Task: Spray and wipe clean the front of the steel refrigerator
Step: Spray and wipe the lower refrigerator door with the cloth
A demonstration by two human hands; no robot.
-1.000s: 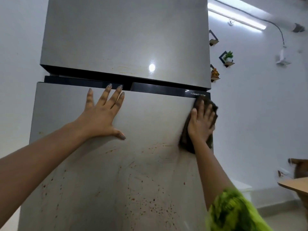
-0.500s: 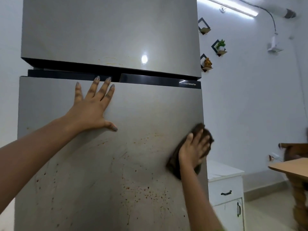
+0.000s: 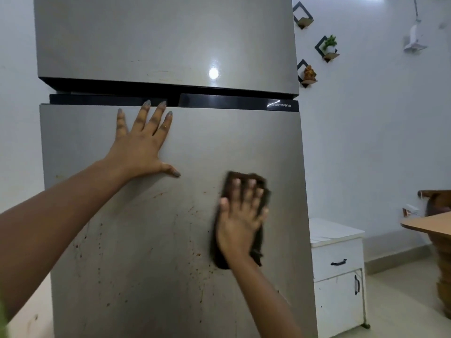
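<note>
Steel-grey two-door refrigerator [image 3: 170, 45] upright against white wall; brown specks across lower door. Left hand [image 3: 140, 150] flat on lower door near its top edge, fingers straight, spread, holding nothing. Right hand [image 3: 240, 223] flat too, straight fingers pressing dark brown cloth [image 3: 257, 250] against lower door, right of centre. Small white drawer cabinet [image 3: 338, 264] just beside.

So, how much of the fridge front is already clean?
The upper door looks mostly clean. In hand: the right hand presses a brown cloth on the right side of the lower door; the left hand lies flat near its top. Left: brown specks across its middle and bottom.
</note>
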